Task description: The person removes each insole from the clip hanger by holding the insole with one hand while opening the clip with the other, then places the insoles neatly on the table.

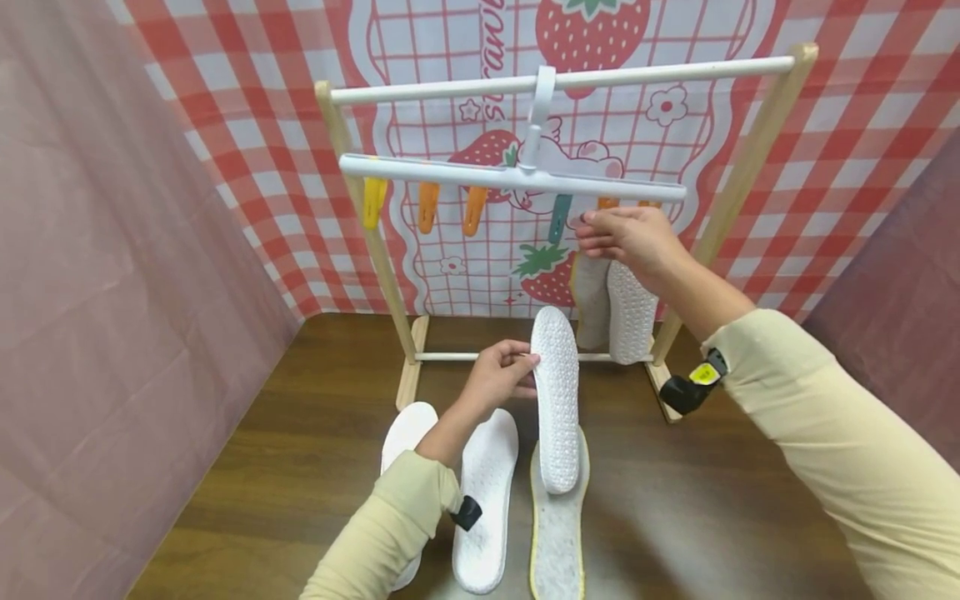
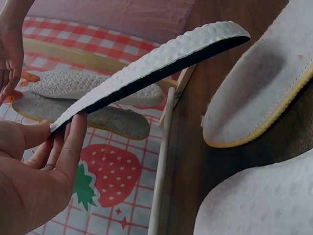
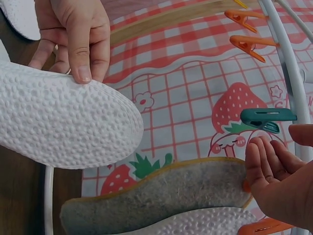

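My left hand (image 1: 498,375) pinches the edge of a white insole (image 1: 557,392) between thumb and fingers, holding it raised and nearly upright. Its bumpy white face shows in the head view, its dark underside in the left wrist view. My right hand (image 1: 630,237) is up by the hanger bar, holding nothing, with its fingers loosely bent and the thumb apart. Close to its fingertips hangs a teal clip (image 3: 268,115). Below that hand two insoles hang from orange clips: a grey one with yellow edging (image 3: 156,198) and a bumpy white one (image 1: 632,312).
A white hanger (image 1: 442,172) hooks over the rail of a wooden rack (image 1: 738,192). A yellow clip (image 1: 372,202) and orange clips (image 1: 427,207) hang on its left half. On the brown table (image 1: 300,450) lie two white insoles (image 1: 487,500) and a yellow-edged insole (image 1: 557,542).
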A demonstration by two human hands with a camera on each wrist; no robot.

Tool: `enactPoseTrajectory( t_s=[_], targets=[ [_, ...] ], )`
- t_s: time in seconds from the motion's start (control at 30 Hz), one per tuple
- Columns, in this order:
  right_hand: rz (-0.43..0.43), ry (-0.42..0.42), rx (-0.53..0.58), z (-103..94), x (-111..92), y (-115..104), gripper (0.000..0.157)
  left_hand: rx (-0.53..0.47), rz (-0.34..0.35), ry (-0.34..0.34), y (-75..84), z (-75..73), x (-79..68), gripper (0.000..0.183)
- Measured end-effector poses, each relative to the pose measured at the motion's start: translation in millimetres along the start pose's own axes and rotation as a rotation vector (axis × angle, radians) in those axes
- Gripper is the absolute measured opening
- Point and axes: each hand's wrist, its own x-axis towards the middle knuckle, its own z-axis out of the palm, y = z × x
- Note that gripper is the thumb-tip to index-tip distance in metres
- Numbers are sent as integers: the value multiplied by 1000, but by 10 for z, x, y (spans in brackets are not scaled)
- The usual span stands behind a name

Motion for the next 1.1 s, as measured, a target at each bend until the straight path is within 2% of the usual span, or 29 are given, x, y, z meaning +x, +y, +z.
enactPoseTrajectory(
  t_s=[0.33, 0.53, 0.8, 0.87, 1.1],
  targets=[
    [-2, 34, -88, -99, -43, 50, 10, -20, -33, -28, -53, 65, -5, 30],
    [-10, 40, -186, -158, -67, 70, 39, -24, -32, -48, -88, 102, -16, 30],
    [4, 35, -231, -216, -102, 70, 48, -41, -50, -58, -162, 194, -14, 27],
    [3, 42, -239, -227, -100, 83, 47, -33, -51, -58, -180, 225, -18, 26],
    [-16, 44, -137, -259, -99, 102, 29, -35, -85, -65, -221, 341, -37, 27]
  ],
)
